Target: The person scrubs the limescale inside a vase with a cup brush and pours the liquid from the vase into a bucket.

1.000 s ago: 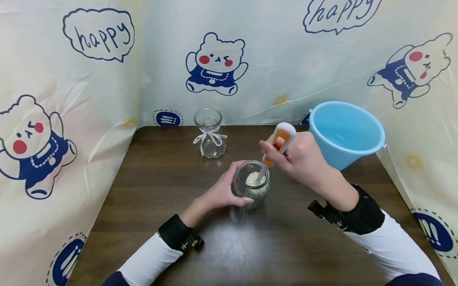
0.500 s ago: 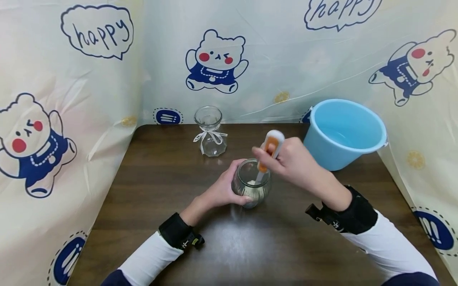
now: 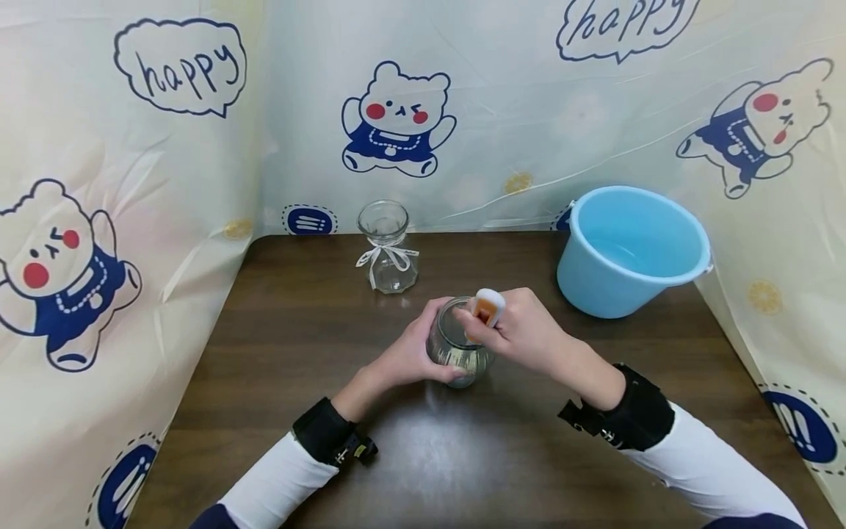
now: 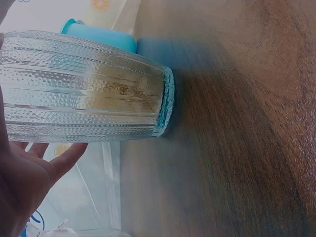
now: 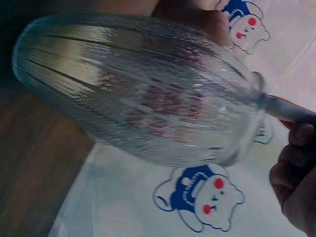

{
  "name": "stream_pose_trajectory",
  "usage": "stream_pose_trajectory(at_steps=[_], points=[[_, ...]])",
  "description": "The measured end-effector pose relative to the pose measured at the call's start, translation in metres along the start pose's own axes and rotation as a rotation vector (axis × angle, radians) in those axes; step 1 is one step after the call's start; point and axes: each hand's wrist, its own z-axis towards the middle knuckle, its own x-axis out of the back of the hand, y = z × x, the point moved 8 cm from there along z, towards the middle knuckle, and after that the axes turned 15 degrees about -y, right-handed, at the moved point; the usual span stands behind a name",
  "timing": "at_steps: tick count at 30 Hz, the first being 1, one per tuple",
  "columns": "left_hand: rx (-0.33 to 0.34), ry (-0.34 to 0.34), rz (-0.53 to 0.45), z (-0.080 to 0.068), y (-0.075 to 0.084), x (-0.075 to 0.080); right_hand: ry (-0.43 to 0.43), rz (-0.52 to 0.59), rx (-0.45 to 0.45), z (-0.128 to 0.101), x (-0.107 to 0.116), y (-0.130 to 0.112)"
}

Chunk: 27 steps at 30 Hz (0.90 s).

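Brush (image 3: 489,305) deep in gripped jar (image 3: 456,351), bucket (image 3: 631,253) well apart.

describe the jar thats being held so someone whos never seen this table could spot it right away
On the dark wooden table, look near the middle, in front of the ribbon-tied glass vase. The ribbed glass jar stands there, the left hand wrapped round it. Unlike the vase, it has an orange-and-white brush handle sticking from its mouth.
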Motion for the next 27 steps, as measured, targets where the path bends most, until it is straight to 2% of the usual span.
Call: stream_pose_trajectory(at_steps=[3,6,11,14,17,22,25,27], points=[[0.005,-0.006,-0.012,-0.001,-0.001,0.0,0.029,-0.018,-0.001,-0.003,0.0,-0.002],[0.016,-0.005,-0.022,-0.001,-0.002,0.001,0.069,-0.001,-0.032,-0.001,0.013,-0.004],[0.017,0.012,-0.028,-0.001,-0.002,0.001,0.205,0.111,-0.052,0.0,0.041,-0.011],[0.016,0.021,-0.031,-0.001,-0.002,0.001,0.259,0.111,-0.063,-0.002,0.044,-0.011],[0.016,0.02,-0.028,-0.001,-0.002,0.0,0.239,0.096,-0.098,-0.005,0.031,-0.004],[0.029,0.0,-0.028,-0.001,-0.002,0.0,0.104,0.106,-0.147,-0.008,0.0,0.01],[0.032,-0.005,-0.03,-0.001,-0.002,0.0,0.065,0.082,-0.138,-0.006,-0.003,0.01],[0.029,-0.004,-0.023,-0.001,-0.003,-0.001,0.096,0.059,-0.115,-0.003,0.005,0.006]])
